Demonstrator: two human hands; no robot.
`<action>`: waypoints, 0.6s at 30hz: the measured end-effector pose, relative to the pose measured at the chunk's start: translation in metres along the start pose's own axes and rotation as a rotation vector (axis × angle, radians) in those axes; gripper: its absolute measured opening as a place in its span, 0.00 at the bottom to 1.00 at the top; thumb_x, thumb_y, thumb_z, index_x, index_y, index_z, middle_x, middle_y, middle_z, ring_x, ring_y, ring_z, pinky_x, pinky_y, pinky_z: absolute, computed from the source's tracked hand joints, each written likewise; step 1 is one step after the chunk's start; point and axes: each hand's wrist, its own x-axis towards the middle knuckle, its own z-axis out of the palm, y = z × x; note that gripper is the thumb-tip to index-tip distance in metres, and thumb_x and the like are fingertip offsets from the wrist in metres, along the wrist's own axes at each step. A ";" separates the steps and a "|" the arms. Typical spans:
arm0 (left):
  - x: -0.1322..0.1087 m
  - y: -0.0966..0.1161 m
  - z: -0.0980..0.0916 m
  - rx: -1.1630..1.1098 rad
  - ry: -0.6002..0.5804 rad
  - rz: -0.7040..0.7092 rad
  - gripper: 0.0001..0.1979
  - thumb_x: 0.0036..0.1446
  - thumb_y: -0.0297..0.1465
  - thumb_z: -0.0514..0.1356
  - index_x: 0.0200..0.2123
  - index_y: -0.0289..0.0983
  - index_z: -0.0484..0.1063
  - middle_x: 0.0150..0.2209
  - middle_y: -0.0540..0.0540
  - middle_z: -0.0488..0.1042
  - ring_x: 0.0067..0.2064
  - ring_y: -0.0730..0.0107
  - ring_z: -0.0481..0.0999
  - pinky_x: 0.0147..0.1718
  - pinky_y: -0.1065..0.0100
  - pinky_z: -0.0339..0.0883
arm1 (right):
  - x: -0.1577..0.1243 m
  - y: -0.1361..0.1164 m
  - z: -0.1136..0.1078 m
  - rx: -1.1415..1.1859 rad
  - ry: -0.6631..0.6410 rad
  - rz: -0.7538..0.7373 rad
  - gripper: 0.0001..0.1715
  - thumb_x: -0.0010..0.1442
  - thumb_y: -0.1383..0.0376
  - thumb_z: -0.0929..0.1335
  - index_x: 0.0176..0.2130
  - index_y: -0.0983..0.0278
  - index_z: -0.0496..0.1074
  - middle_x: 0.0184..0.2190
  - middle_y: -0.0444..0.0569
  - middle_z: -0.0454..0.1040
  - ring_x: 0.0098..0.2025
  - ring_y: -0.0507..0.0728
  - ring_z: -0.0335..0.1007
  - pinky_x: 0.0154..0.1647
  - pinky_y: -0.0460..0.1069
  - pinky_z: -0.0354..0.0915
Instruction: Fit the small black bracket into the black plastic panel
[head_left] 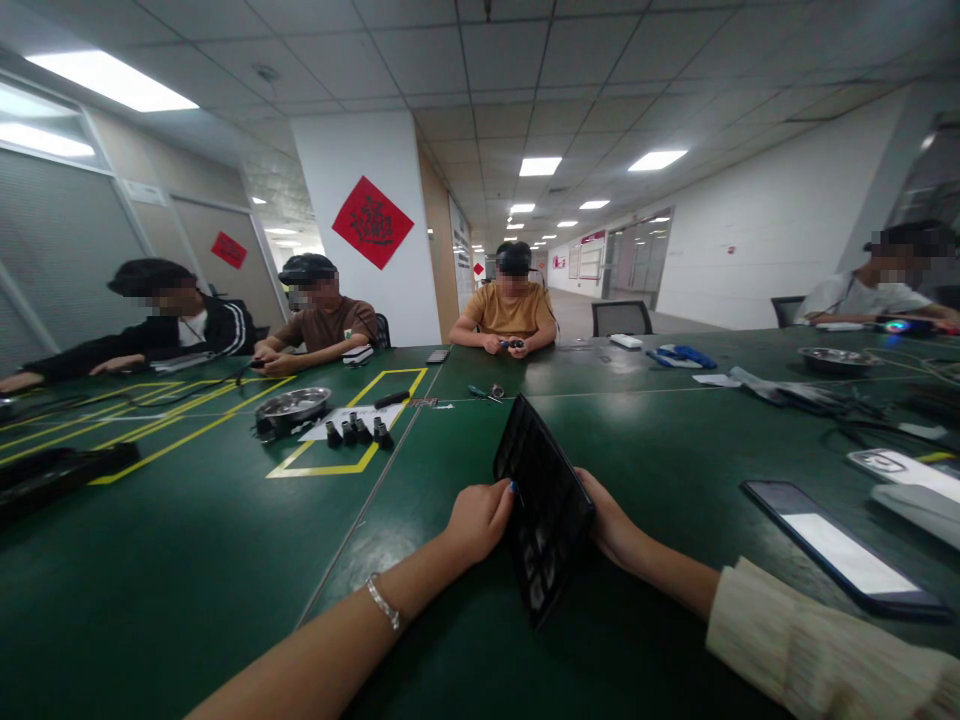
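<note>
Black tray [544, 510] with a grid of compartments, up off the green table [420, 610], tilted steeply near-upright, centre of view between both hands. Right hand [613, 522] holds it at its right edge; fingers mostly hidden behind it. Left hand [481, 520] at the tray's left edge, fingers bunched narrow, tips against the compartment side; small blue spot [513, 487] at the tips, can't tell what it is or whether the fingers grip it or the tray. Compartment contents too dark to make out. Silvery bracelet [383, 602] on left wrist, pale sleeve [795, 625] on right arm. Phone [844, 550] with a partly white screen lies on the table, right of the right hand. Left, beyond the left hand: metal bowl [294, 405], beside a cluster of short black cylinders [358, 432] partly on white paper [319, 428], near yellow tape lines [322, 471]. Pliers [480, 392] lie past the tray. Across the table, a person in a mustard shirt [510, 312] holds something small and dark; other people sit left and far right.
</note>
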 end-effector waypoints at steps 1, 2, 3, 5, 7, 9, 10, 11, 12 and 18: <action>0.000 0.000 0.000 0.003 -0.003 0.005 0.24 0.62 0.38 0.33 0.32 0.37 0.65 0.27 0.46 0.72 0.31 0.67 0.72 0.30 0.71 0.58 | 0.000 0.000 0.000 -0.001 0.001 -0.002 0.15 0.56 0.57 0.62 0.44 0.59 0.65 0.36 0.46 0.73 0.36 0.55 0.70 0.34 0.49 0.67; 0.000 0.000 0.000 0.009 -0.007 0.007 0.23 0.62 0.38 0.33 0.32 0.37 0.65 0.27 0.46 0.72 0.31 0.67 0.72 0.29 0.71 0.58 | 0.000 0.001 0.000 -0.002 0.003 -0.004 0.16 0.56 0.57 0.62 0.44 0.59 0.65 0.36 0.45 0.73 0.36 0.55 0.70 0.34 0.49 0.67; 0.000 0.000 0.000 0.016 -0.012 0.009 0.23 0.62 0.38 0.33 0.32 0.37 0.64 0.27 0.46 0.72 0.31 0.67 0.72 0.29 0.71 0.57 | 0.000 0.001 0.000 -0.004 0.004 -0.005 0.16 0.56 0.57 0.63 0.44 0.59 0.65 0.36 0.45 0.73 0.36 0.55 0.70 0.34 0.49 0.67; 0.000 0.000 0.000 0.030 -0.018 0.012 0.21 0.61 0.37 0.35 0.32 0.37 0.64 0.27 0.46 0.72 0.31 0.67 0.72 0.29 0.71 0.57 | 0.000 0.000 0.000 -0.012 0.003 -0.005 0.17 0.56 0.57 0.63 0.45 0.60 0.64 0.37 0.46 0.73 0.36 0.55 0.70 0.34 0.49 0.67; -0.001 -0.002 0.001 0.040 -0.018 0.013 0.20 0.61 0.37 0.36 0.32 0.38 0.64 0.28 0.46 0.72 0.31 0.67 0.72 0.30 0.71 0.57 | -0.001 -0.001 0.001 -0.023 -0.001 -0.007 0.18 0.56 0.57 0.63 0.46 0.60 0.64 0.38 0.47 0.73 0.36 0.55 0.70 0.32 0.48 0.67; -0.001 -0.003 0.002 0.041 -0.016 0.016 0.20 0.61 0.37 0.36 0.32 0.38 0.64 0.28 0.46 0.72 0.31 0.67 0.72 0.30 0.71 0.57 | -0.001 -0.002 0.001 -0.027 -0.002 -0.012 0.18 0.56 0.57 0.63 0.46 0.61 0.64 0.39 0.48 0.73 0.36 0.55 0.70 0.31 0.48 0.66; -0.001 -0.003 0.002 0.039 -0.013 0.019 0.20 0.61 0.37 0.36 0.32 0.38 0.64 0.28 0.46 0.72 0.31 0.67 0.72 0.30 0.71 0.57 | -0.002 -0.002 0.001 -0.025 -0.003 -0.012 0.18 0.56 0.57 0.62 0.45 0.61 0.63 0.39 0.48 0.73 0.36 0.55 0.70 0.30 0.47 0.66; -0.001 -0.004 0.003 0.035 -0.008 0.022 0.20 0.61 0.37 0.36 0.32 0.38 0.64 0.28 0.46 0.72 0.31 0.67 0.71 0.30 0.71 0.57 | -0.002 -0.002 0.001 -0.024 -0.005 -0.010 0.18 0.57 0.56 0.62 0.46 0.60 0.63 0.40 0.48 0.73 0.36 0.55 0.70 0.29 0.47 0.66; 0.000 -0.004 0.003 0.029 -0.003 0.023 0.21 0.62 0.38 0.36 0.32 0.38 0.64 0.28 0.46 0.72 0.30 0.67 0.71 0.30 0.71 0.57 | -0.002 -0.003 0.001 -0.023 -0.005 -0.009 0.18 0.57 0.56 0.62 0.46 0.60 0.63 0.40 0.48 0.73 0.36 0.55 0.70 0.29 0.47 0.66; 0.000 -0.001 0.001 0.020 0.013 0.020 0.25 0.62 0.39 0.34 0.29 0.37 0.66 0.25 0.47 0.70 0.28 0.69 0.70 0.28 0.71 0.54 | -0.002 -0.003 0.003 -0.025 0.008 -0.014 0.18 0.55 0.56 0.63 0.44 0.61 0.64 0.39 0.48 0.73 0.36 0.56 0.70 0.29 0.47 0.66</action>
